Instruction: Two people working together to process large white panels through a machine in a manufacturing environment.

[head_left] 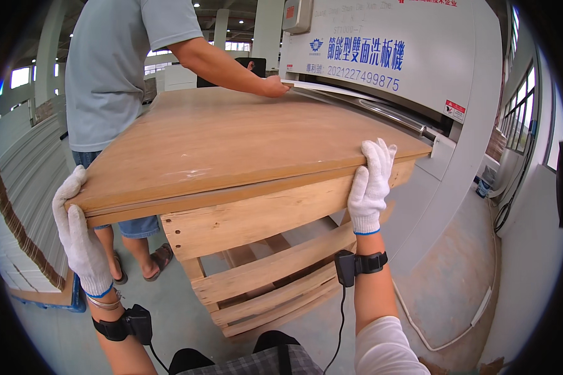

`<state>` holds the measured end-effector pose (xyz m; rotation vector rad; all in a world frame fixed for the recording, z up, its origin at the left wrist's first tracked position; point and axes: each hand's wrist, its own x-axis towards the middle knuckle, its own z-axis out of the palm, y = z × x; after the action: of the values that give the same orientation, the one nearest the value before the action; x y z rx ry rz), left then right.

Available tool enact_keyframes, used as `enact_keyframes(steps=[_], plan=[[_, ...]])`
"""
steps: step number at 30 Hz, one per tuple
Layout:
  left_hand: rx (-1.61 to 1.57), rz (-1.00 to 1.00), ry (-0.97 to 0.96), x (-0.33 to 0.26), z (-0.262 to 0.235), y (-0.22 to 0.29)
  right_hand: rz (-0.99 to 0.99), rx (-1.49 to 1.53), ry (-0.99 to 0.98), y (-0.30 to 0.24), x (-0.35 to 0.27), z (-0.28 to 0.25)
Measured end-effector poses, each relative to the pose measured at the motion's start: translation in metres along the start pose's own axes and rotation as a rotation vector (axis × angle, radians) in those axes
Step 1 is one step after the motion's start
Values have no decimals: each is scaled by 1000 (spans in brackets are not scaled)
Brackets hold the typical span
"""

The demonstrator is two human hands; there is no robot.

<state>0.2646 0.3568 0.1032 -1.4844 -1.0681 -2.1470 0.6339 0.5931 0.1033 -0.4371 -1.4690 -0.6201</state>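
Note:
Two thin brown boards (250,134) lie stacked, their near edges almost flush, on a wooden pallet frame (256,225). My left hand (75,215), in a white knit glove, grips the near left corner of the boards, with its thumb on the front edge and its fingers along the side edge. Toward the right end of the near edge, my gloved right hand (370,187) presses against the boards with fingers stretched upward. Across the boards, a co-worker's bare hand (275,86) touches a pale thin sheet (316,86) at the machine's slot.
A large white machine (413,56) with a metal roller (388,112) stands at the boards' far right side. A co-worker in a grey shirt (109,69) stands at the left. Stacked white panels (28,206) rest farther left. A pale hose (444,347) lies on the right floor.

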Motion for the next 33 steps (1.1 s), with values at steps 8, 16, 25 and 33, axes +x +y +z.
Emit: enact_keyframes(steps=[8,16,25,33], plan=[[-51,-17,-20,0,0,-1,2,12,-5,0,-1,0],[-24,-19,-52,0,-2,-2,12,23,-5,0,-1,0],[-87,-13,-55,2,-5,-5,17,20,7,-1,2,-2],[-127,-33,-32,0,-2,-4,23,18,-5,0,0,-1]])
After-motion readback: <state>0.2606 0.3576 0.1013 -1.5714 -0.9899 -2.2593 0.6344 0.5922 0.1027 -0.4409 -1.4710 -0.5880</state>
